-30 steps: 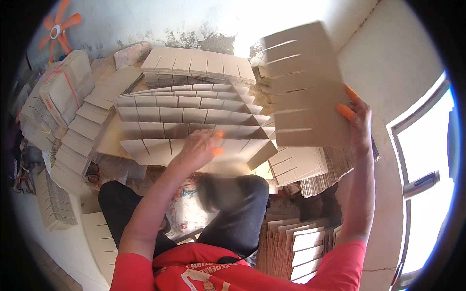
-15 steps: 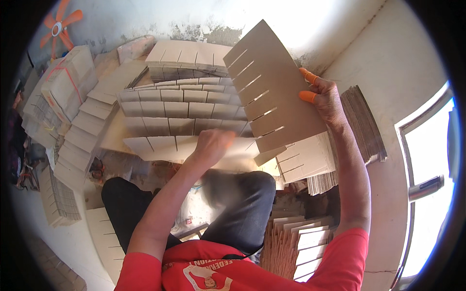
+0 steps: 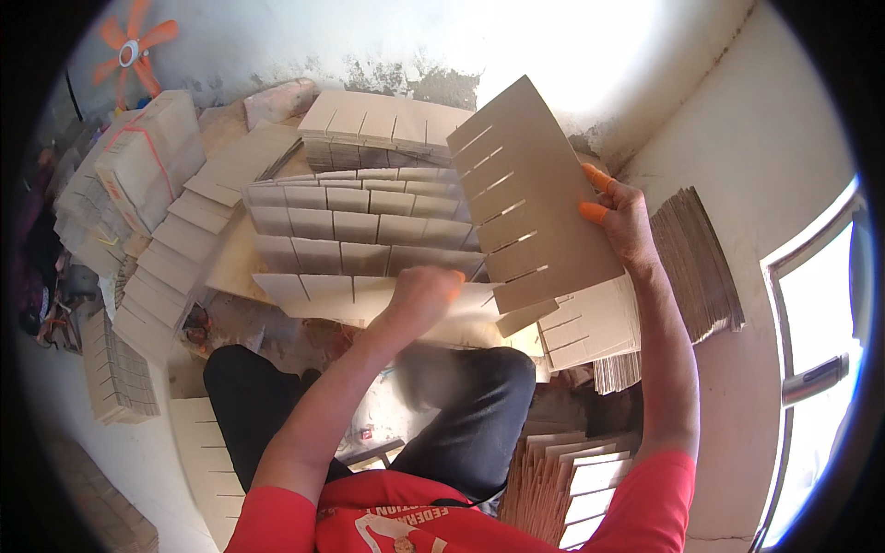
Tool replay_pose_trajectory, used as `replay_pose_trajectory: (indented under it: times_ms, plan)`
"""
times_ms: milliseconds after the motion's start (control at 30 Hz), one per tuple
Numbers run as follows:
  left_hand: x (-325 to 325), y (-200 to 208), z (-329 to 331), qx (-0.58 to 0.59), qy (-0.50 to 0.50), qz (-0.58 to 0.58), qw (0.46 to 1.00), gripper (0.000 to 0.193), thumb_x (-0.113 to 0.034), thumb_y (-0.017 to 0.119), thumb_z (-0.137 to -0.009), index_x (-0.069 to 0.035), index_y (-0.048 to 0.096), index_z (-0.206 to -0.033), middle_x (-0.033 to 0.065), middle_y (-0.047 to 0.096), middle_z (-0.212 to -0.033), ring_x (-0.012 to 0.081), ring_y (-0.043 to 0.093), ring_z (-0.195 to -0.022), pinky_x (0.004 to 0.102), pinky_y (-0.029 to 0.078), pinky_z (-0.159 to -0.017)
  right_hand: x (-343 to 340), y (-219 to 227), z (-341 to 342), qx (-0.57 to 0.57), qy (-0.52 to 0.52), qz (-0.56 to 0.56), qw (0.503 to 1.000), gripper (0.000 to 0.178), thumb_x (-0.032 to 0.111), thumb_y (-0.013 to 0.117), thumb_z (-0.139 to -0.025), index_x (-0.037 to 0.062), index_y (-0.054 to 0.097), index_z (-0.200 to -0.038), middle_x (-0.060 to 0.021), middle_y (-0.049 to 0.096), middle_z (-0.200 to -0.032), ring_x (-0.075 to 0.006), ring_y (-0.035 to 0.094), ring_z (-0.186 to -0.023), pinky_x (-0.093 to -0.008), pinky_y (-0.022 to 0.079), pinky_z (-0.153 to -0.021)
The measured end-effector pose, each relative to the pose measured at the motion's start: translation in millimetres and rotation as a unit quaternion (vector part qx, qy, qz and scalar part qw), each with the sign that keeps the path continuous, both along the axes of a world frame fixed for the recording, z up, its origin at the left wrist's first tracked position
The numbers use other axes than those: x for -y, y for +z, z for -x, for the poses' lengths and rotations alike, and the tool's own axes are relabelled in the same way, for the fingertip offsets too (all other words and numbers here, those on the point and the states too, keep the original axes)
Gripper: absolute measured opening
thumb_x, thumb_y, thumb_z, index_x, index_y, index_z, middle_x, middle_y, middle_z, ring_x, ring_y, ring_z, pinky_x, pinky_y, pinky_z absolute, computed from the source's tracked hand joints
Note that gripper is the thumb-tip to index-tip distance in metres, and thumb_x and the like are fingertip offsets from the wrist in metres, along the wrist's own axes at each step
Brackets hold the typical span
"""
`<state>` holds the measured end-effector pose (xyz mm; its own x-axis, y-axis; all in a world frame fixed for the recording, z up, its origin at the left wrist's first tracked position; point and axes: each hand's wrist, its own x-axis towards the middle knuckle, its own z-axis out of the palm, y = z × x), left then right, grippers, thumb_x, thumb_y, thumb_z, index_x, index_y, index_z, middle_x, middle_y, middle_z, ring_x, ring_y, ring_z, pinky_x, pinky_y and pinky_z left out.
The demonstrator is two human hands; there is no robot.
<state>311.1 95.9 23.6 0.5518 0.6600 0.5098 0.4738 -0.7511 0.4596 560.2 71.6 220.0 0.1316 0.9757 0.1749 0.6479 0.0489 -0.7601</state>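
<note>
In my right hand (image 3: 627, 221) is a flat brown cardboard sheet (image 3: 530, 207), gripped by its right edge and held up at a tilt. A row of parallel slots runs along its left side. Orange covers sit on the thumb and a finger of that hand. My left hand (image 3: 426, 297) is closed at the nearest strip of a cardboard divider grid (image 3: 359, 226); what its fingers pinch, if anything, is hidden. The grid's slotted strips stand upright in rows before me. The sheet's lower left corner overlaps the grid's right end.
A stack of slotted sheets (image 3: 383, 120) lies behind the grid. More cardboard stacks stand at the right (image 3: 691, 267) and beside my right thigh (image 3: 562, 470). Overlapping pieces (image 3: 180, 249) and a strapped box (image 3: 147, 161) are at left. An orange fan (image 3: 131, 53) stands at the far left.
The whole view has shifted slightly. My right hand has lowered the cardboard sheet a little toward the grid. My left hand stays closed at the grid's near strip.
</note>
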Motion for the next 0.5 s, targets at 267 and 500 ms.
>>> replay_pose_trajectory:
  times_ms: [267,500]
  plan:
    - [-5,-5,-3,0.005,0.008,-0.009,1.000,0.014,-0.009,0.059,-0.079,-0.008,0.069,-0.090,0.0139,0.066,-0.073,0.0316,0.065,-0.069,0.0438,0.051,-0.060,-6,1,-4,-0.066,0.031,0.011,0.997,0.059,-0.009,0.062,-0.078,-0.0024,0.048,-0.135,-0.0015,0.065,-0.077,-0.0047,0.059,-0.068,-0.0205,0.048,-0.060]
    - [-6,-10,-2,0.060,-0.016,-0.028,0.998,0.015,-0.009,0.061,-0.077,-0.007,0.068,-0.090,0.0136,0.065,-0.072,0.0311,0.065,-0.068,0.0431,0.051,-0.059,-3,-23,-4,-0.096,-0.008,-0.027,0.995,0.062,-0.010,0.064,-0.077,-0.0002,0.049,-0.136,0.0066,0.055,-0.072,-0.0011,0.050,-0.063,-0.0175,0.043,-0.059]
